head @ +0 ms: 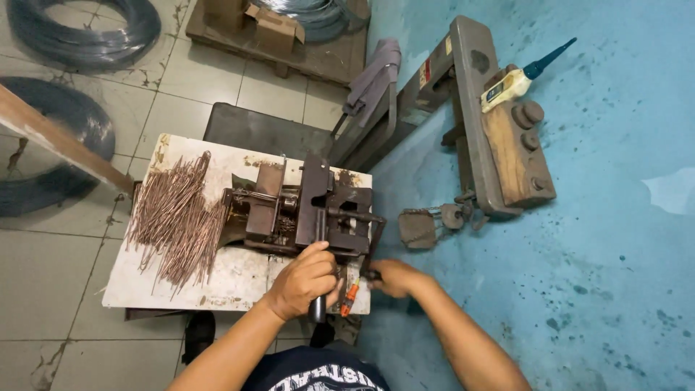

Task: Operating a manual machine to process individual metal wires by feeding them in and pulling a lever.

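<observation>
Far left of the left hand, a heap of copper-coloured wire pieces lies on the white bench. That hand is wrapped tight around the dark lever handle of the metal bending jig just beyond it. The right hand curls closed on the jig's right edge; what it grips is hidden. An orange-handled tool lies between the hands.

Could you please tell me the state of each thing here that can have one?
Left hand: closed around the lever handle.
Right hand: at the bench's right edge; grip unclear.
Copper-coloured rods: loose in a heap on the board.
Wire coils: wound, lying on the floor.
</observation>
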